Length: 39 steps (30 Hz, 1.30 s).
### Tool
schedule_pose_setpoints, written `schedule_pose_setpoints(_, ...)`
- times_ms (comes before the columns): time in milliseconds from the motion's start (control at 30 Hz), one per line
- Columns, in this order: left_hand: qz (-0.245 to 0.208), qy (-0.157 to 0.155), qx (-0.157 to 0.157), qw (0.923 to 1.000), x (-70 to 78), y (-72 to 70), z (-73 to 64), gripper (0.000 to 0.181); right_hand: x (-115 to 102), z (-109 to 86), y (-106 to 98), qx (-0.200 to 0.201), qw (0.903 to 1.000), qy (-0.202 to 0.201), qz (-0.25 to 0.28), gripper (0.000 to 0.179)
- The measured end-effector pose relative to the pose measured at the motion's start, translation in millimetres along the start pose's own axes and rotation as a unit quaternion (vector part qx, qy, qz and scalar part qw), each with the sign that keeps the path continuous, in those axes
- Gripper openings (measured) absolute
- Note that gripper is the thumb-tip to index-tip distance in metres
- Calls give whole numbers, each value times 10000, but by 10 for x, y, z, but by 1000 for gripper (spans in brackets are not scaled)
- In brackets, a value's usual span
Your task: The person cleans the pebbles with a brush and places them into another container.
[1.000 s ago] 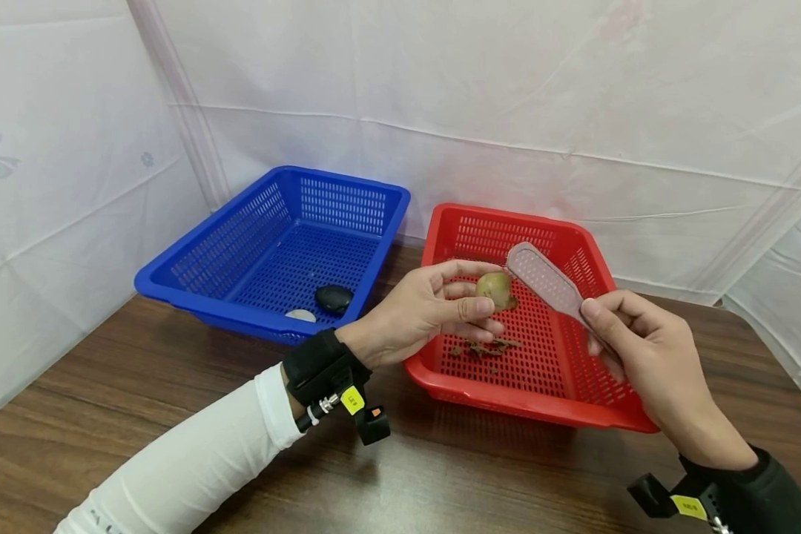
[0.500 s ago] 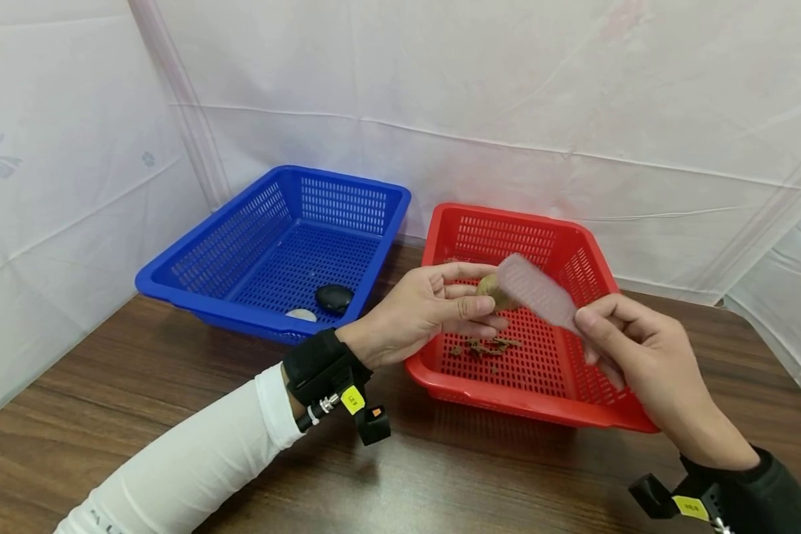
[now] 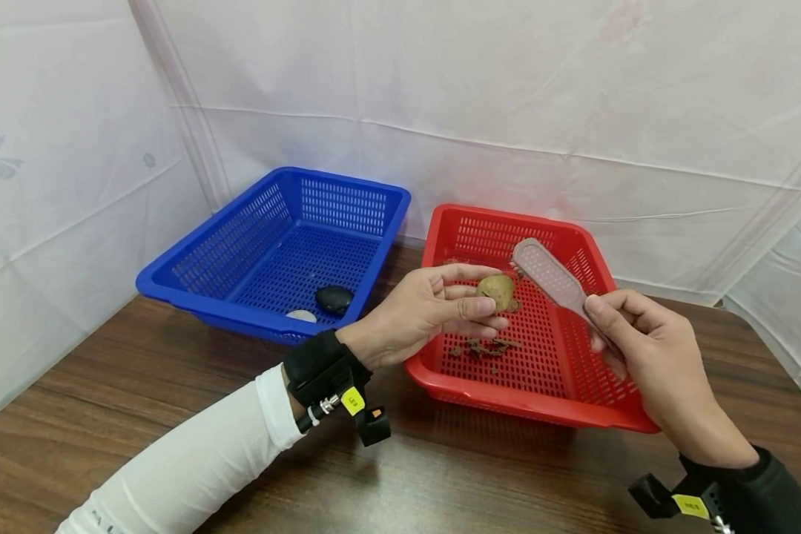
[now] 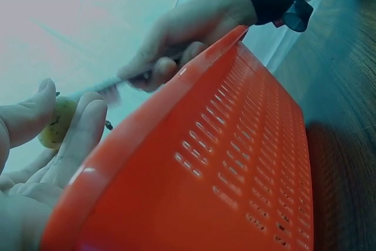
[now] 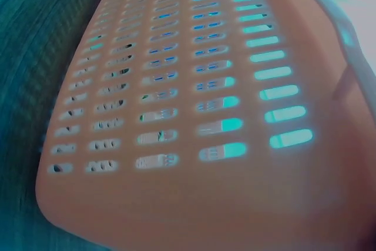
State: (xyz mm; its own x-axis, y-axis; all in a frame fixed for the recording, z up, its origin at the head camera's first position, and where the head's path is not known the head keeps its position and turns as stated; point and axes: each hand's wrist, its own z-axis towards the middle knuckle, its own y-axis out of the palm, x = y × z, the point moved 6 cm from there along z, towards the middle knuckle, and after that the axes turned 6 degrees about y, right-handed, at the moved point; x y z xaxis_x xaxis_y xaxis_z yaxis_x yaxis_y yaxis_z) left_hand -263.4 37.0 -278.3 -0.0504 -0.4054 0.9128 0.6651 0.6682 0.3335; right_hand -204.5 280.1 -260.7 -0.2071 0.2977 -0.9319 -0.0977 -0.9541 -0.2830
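My left hand (image 3: 434, 304) pinches a rounded yellow-green stone (image 3: 496, 291) between thumb and fingers above the red basket (image 3: 507, 408). Dark streaks mark the stone's surface, and brown clumps show near its lower right. To its right, my right hand (image 3: 654, 356) grips the narrow handle of a pinkish, see-through brush (image 3: 552, 276), thumb on top. The brush head slants up and left, apart from the stone. In the left wrist view the brush's bristles (image 4: 111, 93) point down beside the fingers. Only the basket's outer wall (image 5: 247, 192) fills the right wrist view; the hand is hidden there.
Brown crumbs (image 3: 487, 347) lie on the red basket's floor. Left of it stands a blue basket (image 3: 207, 300) with a black stone (image 3: 334, 299) and a whitish stone (image 3: 302, 315). Both stand on a wooden table (image 3: 434, 475), with white cloth (image 3: 467, 133) behind.
Half a second ago the brush head covered part of the stone; it has since swung back up and right. The left hand stays put, and the stone is in full view again.
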Motion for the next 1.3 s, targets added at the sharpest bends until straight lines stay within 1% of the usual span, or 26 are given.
schedule_pose_setpoints(67, -2, 29, -20, 10000, 0, 2, 2, 45, -14, -22, 25, -204, 9996, -182, -77, 13)
schedule_pose_setpoints(133, 10, 61, -20, 10000, 3, 1, 3, 45, -29, -41, 52, -357, 9981, -329, -387, 10)
schedule_pose_setpoints(200, 24, 76, -10, 10000, 6, -1, 5, 45, -36, -44, 73, -449, 9957, -375, -717, 9)
schedule_pose_setpoints(233, 29, 65, 9, 10000, 5, -3, 5, 45, -35, -39, 74, -419, 9951, -346, -826, 10)
schedule_pose_setpoints(300, 21, 47, 47, 10000, 4, -10, 2, 44, -22, -22, 57, -254, 9964, -184, -785, 13)
schedule_pose_setpoints(400, 49, -6, 107, 9999, -5, -16, 2, 44, -5, -7, 24, -74, 9993, -49, -365, 18)
schedule_pose_setpoints(433, 56, -14, 112, 9999, -7, -17, 2, 44, -3, -11, 17, -46, 9998, -61, -209, 18)
schedule_pose_setpoints(500, 53, -26, 123, 9999, -10, -19, 3, 44, -13, -22, 24, -223, 9994, -245, -26, 14)
schedule_pose_setpoints(533, 74, -30, 140, 9999, -11, -20, 4, 44, -19, -31, 35, -332, 9989, -331, -44, 12)
schedule_pose_setpoints(600, 71, -26, 154, 9999, -9, -23, 6, 44, -34, -44, 55, -447, 9974, -469, -331, 9)
schedule_pose_setpoints(667, 78, -22, 136, 9999, -6, -23, 6, 44, -32, -29, 62, -464, 9966, -418, -536, 10)
schedule_pose_setpoints(700, 77, -22, 111, 9999, -5, -20, 7, 45, -24, -17, 57, -386, 9972, -302, -558, 12)
schedule_pose_setpoints(733, 75, -26, 86, 9999, -5, -17, 7, 45, -14, -6, 45, -277, 9983, -163, -493, 14)
schedule_pose_setpoints(800, 65, -36, 25, 10000, -5, -11, 7, 47, -1, 2, 23, -131, 9995, -18, -278, 17)
schedule_pose_setpoints(833, 63, -24, 3, 10000, -2, -8, 6, 48, -1, -1, 27, -165, 9996, -26, -235, 16)
schedule_pose_setpoints(867, 46, -12, -31, 10000, 0, -4, 5, 49, -4, -9, 37, -244, 9992, -71, -309, 15)
schedule_pose_setpoints(967, 33, 27, -51, 10000, 5, -2, 5, 51, -19, -33, 63, -387, 9961, -249, -748, 10)
schedule_pose_setpoints(1000, 45, 35, -53, 10000, 6, -2, 5, 52, -18, -29, 67, -401, 9959, -238, -772, 11)
schedule_pose_setpoints(1067, 102, 28, -55, 9999, 4, -4, 5, 52, -8, -11, 55, -301, 9977, -117, -590, 14)
schedule_pose_setpoints(1133, 187, 0, -57, 9998, 1, -5, 6, 53, -1, 1, 24, -73, 9999, -18, -98, 16)
schedule_pose_setpoints(1167, 233, -7, -65, 9997, -1, -6, 6, 54, -6, -1, 16, -10, 10000, -56, -12, 16)
schedule_pose_setpoints(1200, 275, -3, -89, 9996, -1, -4, 7, 54, -16, -7, 18, -40, 9999, -151, 16, 14)
schedule_pose_setpoints(1233, 302, 10, -121, 9995, 1, -3, 7, 54, -30, -17, 26, -80, 9995, -267, -126, 11)
schedule_pose_setpoints(1300, 338, 47, -183, 9993, 6, 1, 8, 53, -55, -35, 44, -132, 9970, -492, -583, 9)
